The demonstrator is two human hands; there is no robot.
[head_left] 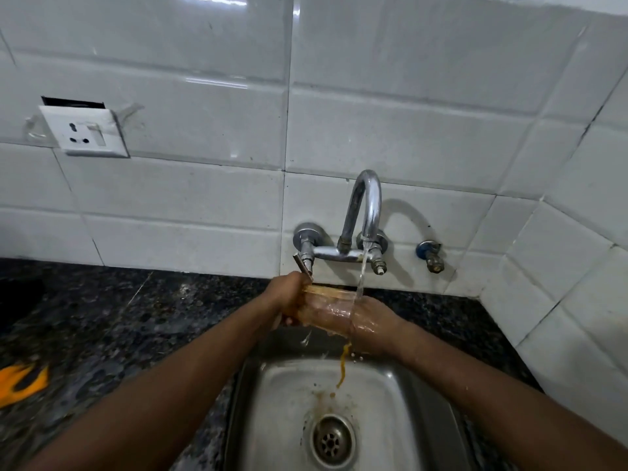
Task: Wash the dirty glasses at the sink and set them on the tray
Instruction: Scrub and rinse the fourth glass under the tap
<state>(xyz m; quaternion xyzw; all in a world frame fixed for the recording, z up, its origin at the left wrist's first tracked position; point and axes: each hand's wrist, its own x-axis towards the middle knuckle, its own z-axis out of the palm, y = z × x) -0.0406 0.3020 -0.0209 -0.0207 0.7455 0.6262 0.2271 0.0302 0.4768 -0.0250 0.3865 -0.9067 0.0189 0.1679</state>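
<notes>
A clear glass [326, 309] lies on its side under the running tap [365, 212], above the steel sink [268, 399]. My left hand [289, 295] grips its base end at the left. My right hand [372, 322] is at the mouth end, and its fingers show through the glass, inside it. Water from the spout hits the glass near the rim. An orange-brown trickle drops from the glass into the basin and stains it near the drain [333, 440]. No tray is in view.
A dark speckled stone counter [119, 321] surrounds the sink. An orange object [22, 382] lies at the counter's left edge. White tiles back the sink, with a wall socket [86, 132] at left and a small blue-capped valve [430, 254] right of the tap.
</notes>
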